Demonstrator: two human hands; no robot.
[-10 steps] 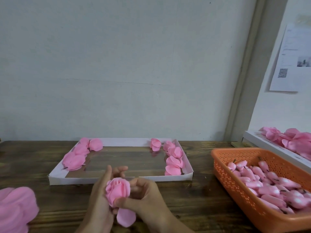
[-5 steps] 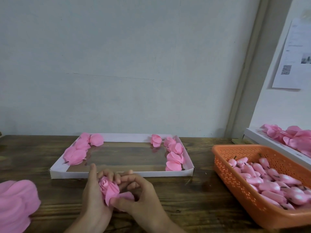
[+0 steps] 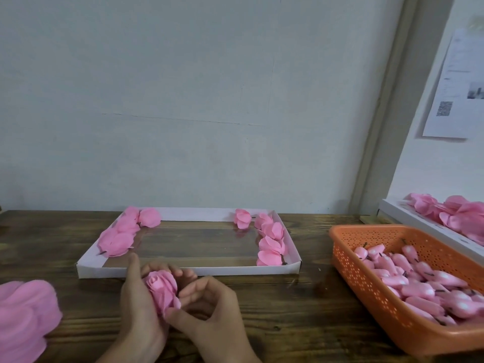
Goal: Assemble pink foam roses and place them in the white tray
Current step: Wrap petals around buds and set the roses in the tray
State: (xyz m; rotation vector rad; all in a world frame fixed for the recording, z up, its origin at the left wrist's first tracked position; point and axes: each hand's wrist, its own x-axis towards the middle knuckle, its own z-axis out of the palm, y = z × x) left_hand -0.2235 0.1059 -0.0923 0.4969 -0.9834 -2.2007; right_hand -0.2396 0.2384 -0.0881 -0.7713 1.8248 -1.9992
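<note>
Near left: petal pile (image 3: 23, 318) on the surface (image 3: 288, 323). Left hand (image 3: 141, 310) cradles the foam rose (image 3: 161, 285), fingers curled behind it; right hand (image 3: 214, 313) pinches its base. The petal (image 3: 169, 302) hanging loose a second ago now wraps the rose, which looks ready for the white tray (image 3: 188, 270) just beyond.

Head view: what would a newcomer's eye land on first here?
A pink rose sits front and centre in the grip of the left hand and right hand, just before the white tray. Finished roses line that tray's left and right ends. At right, an orange basket brims with pink buds.
</note>
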